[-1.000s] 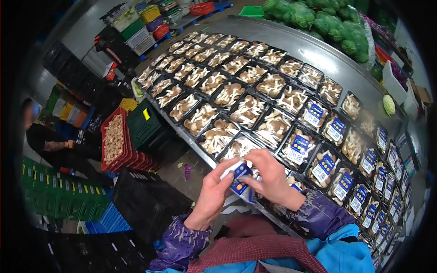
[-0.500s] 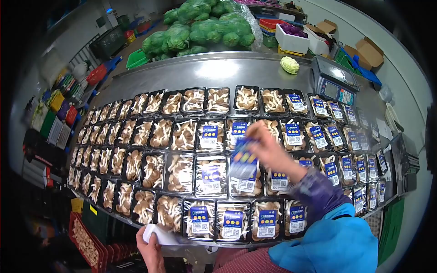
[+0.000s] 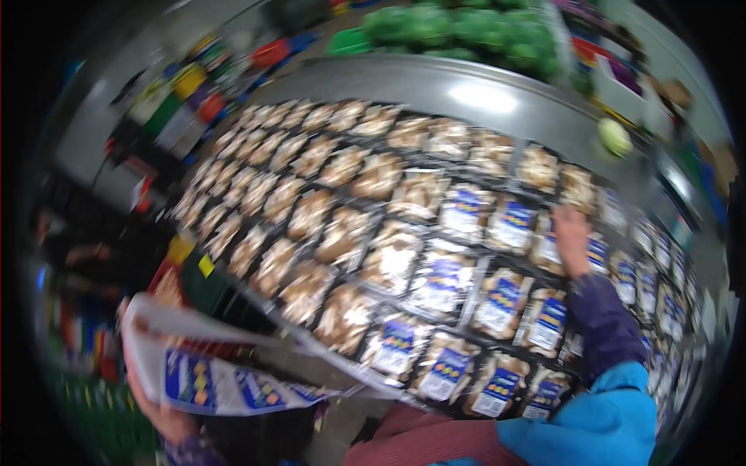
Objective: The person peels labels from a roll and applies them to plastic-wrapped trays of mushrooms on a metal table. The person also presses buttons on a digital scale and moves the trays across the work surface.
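My left hand (image 3: 167, 415), at the lower left, is closed round a strip of blue-and-white labels (image 3: 190, 379). The strip loops upward and trails right toward the table edge. My right hand (image 3: 572, 237) lies on a wrapped tray of mushrooms (image 3: 546, 247) on the right of the table, fingers stretched out over its top. Part of a blue label shows beside those fingers. Around it are more labelled trays, such as a mushroom tray (image 3: 500, 303) in a nearer row. Motion blurs the whole view.
Rows of unlabelled mushroom trays (image 3: 315, 213) run to the left across the metal table (image 3: 373, 75). A pale cabbage (image 3: 615, 137) and a scale (image 3: 674, 179) are at the back right. Bagged green vegetables (image 3: 458, 31) are piled behind. A person (image 3: 74, 248) is at far left.
The view has turned left. My right hand has brought the loose label down onto a tray in the second row from the back. My left hand now holds out a longer label strip.
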The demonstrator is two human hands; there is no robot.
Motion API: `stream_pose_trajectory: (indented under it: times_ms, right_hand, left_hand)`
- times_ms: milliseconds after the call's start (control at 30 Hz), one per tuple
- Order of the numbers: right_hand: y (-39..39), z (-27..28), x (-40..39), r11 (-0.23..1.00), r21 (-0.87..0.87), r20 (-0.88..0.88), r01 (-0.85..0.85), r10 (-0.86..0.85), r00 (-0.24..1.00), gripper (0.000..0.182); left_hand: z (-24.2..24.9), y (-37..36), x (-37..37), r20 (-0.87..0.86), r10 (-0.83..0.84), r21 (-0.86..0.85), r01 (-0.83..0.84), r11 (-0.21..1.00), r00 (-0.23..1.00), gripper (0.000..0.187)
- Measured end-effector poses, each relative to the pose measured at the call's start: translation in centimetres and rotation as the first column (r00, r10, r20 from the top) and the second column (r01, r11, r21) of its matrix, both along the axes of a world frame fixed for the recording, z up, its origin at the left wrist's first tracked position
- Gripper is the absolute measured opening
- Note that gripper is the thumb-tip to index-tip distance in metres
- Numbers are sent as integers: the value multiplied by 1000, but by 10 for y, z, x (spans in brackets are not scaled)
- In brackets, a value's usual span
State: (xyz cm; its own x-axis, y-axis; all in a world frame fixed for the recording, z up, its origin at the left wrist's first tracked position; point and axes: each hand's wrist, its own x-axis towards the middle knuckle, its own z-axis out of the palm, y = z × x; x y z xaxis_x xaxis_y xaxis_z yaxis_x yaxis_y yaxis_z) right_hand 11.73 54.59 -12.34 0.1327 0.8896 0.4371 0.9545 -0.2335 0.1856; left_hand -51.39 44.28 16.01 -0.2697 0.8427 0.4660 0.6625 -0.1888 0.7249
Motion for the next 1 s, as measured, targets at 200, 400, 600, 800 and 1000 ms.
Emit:
stream_pose_trajectory:
  times_ms: [200, 400, 600, 800, 1000]
  right_hand:
    - [-9, 94, -200, 854, 158, -891, -495, 340, 301, 50]
    - [-53, 154, -369, 380, 382, -924, -842, 127, -361, 48]
    - [-55, 151, -381, 594, 276, -937, -756, -10, -350, 24]
    - [-45, 149, -375, 423, 488, -527, -764, 840, 129, 39]
    - [-49, 147, -351, 375, 444, -465, -814, 873, 148, 31]
  left_hand:
    - [-35, 42, 58, 834, -155, -136, 468, 873, 530, 39]
    - [-66, 39, 79, 953, -75, -105, 556, 824, 292, 37]
    - [-90, 10, 87, 775, -218, -240, 596, 767, 593, 34]
    - [-102, 15, 98, 883, -61, -288, 639, 714, 466, 34]
    - [-106, 24, 108, 964, 9, -222, 785, 578, 265, 33]
